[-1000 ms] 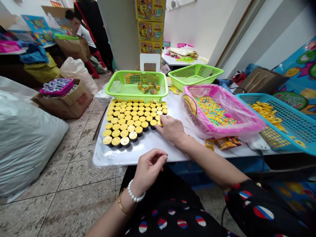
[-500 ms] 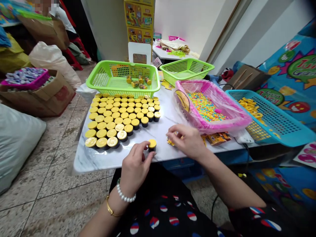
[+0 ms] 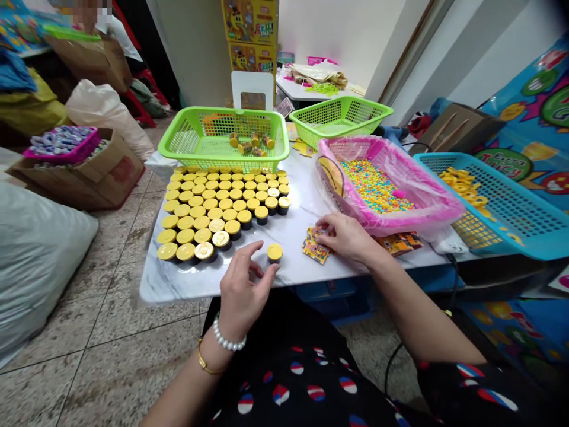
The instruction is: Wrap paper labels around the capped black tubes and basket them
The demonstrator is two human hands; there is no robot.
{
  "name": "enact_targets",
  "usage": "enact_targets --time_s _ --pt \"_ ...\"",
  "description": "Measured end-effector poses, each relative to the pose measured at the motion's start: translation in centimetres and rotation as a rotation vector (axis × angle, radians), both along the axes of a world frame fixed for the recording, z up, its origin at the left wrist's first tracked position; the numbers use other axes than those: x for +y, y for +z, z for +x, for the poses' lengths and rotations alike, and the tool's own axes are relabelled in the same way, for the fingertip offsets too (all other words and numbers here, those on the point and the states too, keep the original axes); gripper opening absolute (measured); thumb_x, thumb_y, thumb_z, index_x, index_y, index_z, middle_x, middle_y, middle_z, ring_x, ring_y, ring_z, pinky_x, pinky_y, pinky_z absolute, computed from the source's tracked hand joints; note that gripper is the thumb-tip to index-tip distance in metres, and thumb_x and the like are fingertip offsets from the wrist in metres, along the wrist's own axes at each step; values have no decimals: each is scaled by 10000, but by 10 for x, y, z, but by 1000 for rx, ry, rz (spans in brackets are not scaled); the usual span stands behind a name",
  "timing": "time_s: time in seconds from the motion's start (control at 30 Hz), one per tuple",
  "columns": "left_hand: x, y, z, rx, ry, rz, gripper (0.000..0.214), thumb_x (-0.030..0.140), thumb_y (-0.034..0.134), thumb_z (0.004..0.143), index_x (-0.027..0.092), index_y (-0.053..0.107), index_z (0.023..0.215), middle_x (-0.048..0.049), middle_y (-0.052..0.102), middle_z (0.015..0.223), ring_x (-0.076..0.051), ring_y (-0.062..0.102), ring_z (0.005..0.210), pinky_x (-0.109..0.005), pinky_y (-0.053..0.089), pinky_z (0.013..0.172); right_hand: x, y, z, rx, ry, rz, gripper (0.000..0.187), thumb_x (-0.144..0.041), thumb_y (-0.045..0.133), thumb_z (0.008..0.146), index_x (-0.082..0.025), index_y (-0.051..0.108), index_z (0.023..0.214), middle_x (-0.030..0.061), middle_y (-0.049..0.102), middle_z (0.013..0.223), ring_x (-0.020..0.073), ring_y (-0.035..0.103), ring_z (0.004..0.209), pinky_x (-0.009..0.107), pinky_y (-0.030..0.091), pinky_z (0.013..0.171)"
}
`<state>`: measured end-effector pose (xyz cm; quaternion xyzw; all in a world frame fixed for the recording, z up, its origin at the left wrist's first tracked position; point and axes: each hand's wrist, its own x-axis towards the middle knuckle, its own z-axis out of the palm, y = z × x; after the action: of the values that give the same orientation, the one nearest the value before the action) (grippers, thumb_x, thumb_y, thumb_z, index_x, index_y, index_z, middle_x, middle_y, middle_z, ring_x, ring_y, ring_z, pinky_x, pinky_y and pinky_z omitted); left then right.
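Observation:
My left hand (image 3: 249, 279) is open beside a single small dark cup with a yellow lid (image 3: 274, 252). Its thumb and forefinger are spread, and the cup stands upright just off the fingertips. My right hand (image 3: 347, 236) has its fingers closed at the edge of a small pile of yellow printed labels (image 3: 315, 252) lying on the table; the fingertips are partly hidden. To the left, many more yellow-lidded cups (image 3: 202, 222) stand upright in close rows.
Behind the rows sits a green basket (image 3: 178, 151) with several small jars. Another green basket (image 3: 306, 127) is farther right. A pink plastic-lined basket (image 3: 427, 222) holds coloured beads or candies. Beyond it, a blue basket (image 3: 524, 219) holds yellow pieces. Orange packets (image 3: 400, 243) lie under the pink one.
My left fingers have let go of the single cup and spread apart. My right hand has shifted slightly, baring more of the label pile. The view has turned a little.

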<state>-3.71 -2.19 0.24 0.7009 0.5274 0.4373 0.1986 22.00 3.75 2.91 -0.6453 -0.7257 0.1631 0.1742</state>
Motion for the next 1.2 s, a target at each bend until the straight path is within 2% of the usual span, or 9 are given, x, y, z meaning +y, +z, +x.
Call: enact_targets --time_s 0.17,0.3,0.37,0.47,0.63,0.77,0.87,1.0,1.2 --pt "-15 7 -2 -216 8 14 384 254 713 834 219 594 1197 -95 592 1213 -94 602 668 -208 480 500 3 0 3 -5 4 -21 146 -288 719 747 -191 714 857 -5 657 696 144 566 623 247 353 563" --pt "-33 17 -1 -279 -46 7 310 217 716 827 218 639 1127 -91 604 1199 -103 603 673 -218 471 493 -2 6 6 170 -88 34 158 -331 714 717 -176 687 732 11 644 688 147 550 619 251 367 552" --pt "-39 22 1 -313 -100 -96 211 238 709 836 205 678 1042 -68 658 1032 -105 593 632 -226 472 514 -12 12 3 393 -149 5 201 -367 723 707 -171 689 730 4 636 643 139 535 573 252 372 527" --pt "-43 24 9 -446 -196 -392 155 300 686 859 181 691 960 -5 627 688 -102 564 533 -218 446 505 -39 18 -14 766 -187 -132 279 -419 778 671 -168 693 755 -8 626 592 104 478 475 232 324 447" --pt "-40 17 18 -745 -267 -693 301 410 730 808 162 660 964 -10 656 714 -67 523 442 -183 354 416 -85 6 -57 1117 -125 -459 327 -436 825 664 -179 644 756 -48 583 503 49 383 341 182 223 331" --pt "-39 14 11 -746 -225 -741 301 426 744 787 143 642 791 -3 633 645 -49 480 433 -155 306 398 -98 -11 -70 1190 6 -612 308 -415 798 722 -148 679 822 -5 674 601 56 495 357 162 332 327" --pt "-40 13 5 -785 -225 -788 335 439 751 777 147 658 910 -30 675 769 -48 496 450 -153 283 384 -100 -16 -72 1198 6 -622 301 -410 783 746 -140 693 842 4 680 603 77 561 396 163 416 353" --pt "-43 8 2 -738 -227 -791 322 433 776 754 142 673 846 23 581 606 -51 455 451 -161 306 412 -103 -15 -77 1175 70 -671 325 -428 797 729 -148 676 843 13 694 677 114 644 511 193 510 426" --pt "-42 5 -7 -615 -193 -762 292 406 756 776 135 668 712 48 498 488 -46 369 422 -174 252 418 -103 -17 -79 999 66 -587 330 -479 718 800 -157 670 853 -17 634 637 59 508 442 164 373 386"
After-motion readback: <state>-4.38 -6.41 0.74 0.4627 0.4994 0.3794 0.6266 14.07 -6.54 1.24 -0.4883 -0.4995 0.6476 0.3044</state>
